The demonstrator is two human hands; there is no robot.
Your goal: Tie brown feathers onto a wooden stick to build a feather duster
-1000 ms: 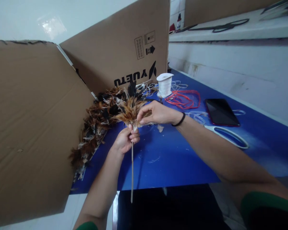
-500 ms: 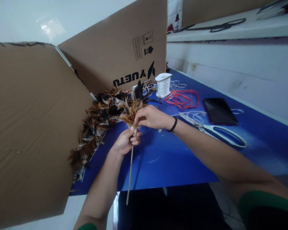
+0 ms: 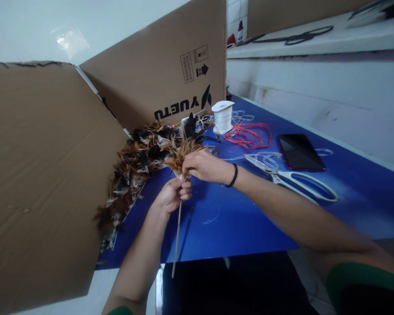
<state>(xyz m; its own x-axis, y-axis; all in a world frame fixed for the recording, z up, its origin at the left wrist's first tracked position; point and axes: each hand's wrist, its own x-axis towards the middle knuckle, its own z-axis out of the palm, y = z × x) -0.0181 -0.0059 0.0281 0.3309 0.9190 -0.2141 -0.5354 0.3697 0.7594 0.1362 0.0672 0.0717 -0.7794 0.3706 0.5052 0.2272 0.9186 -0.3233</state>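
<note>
My left hand is closed around the upper part of a thin pale stick, whose lower end hangs past the table's front edge. Brown and black feathers fan out from the top of the stick, like a feather duster. Just above and to the right, my right hand has its fingers bent and pinched at the base of these feathers. Its fingertips are partly hidden, so whether they grip a single feather is unclear. Behind the hands lies a long heap of loose feathers.
Cardboard panels stand at the left and back. On the blue table are a white spool, red cord, scissors and a phone. A white ledge runs along the right.
My right hand has shifted slightly down and tilted at the feather base. My left hand keeps its hold on the stick, nearly still.
</note>
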